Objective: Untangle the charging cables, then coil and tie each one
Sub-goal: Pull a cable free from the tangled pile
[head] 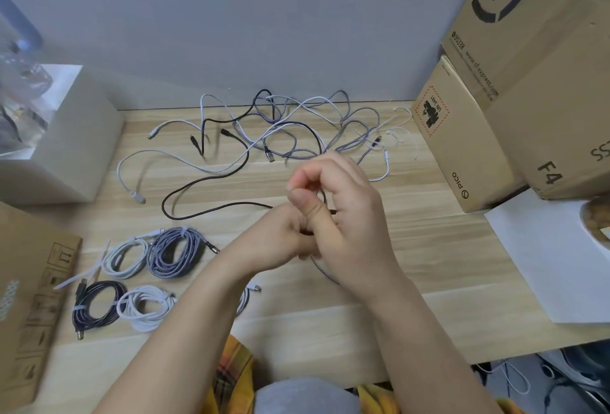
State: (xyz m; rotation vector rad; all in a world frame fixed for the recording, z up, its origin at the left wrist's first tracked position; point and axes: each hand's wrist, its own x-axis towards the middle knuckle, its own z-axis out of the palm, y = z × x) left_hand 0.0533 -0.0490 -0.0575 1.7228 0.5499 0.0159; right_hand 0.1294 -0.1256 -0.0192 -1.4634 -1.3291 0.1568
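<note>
Pale wood-grain worktop (330, 331) runs up to a grey wall, with cardboard boxes (515, 83) stacked at the right and a white sheet of paper (544, 265) beside them. From the head view, the left hand (284, 238) and right hand (343, 209) meet at centre, both with fingers curled round a black cable (204, 186) whose free length loops away to the left across the wood. Behind them lies the tangle of loose cables (297, 126). Four tied coils (148, 278) sit at the near left. The risk, as I judge it: the trailing black length passes close to the tangle and may snag and drag it while being wound.
</note>
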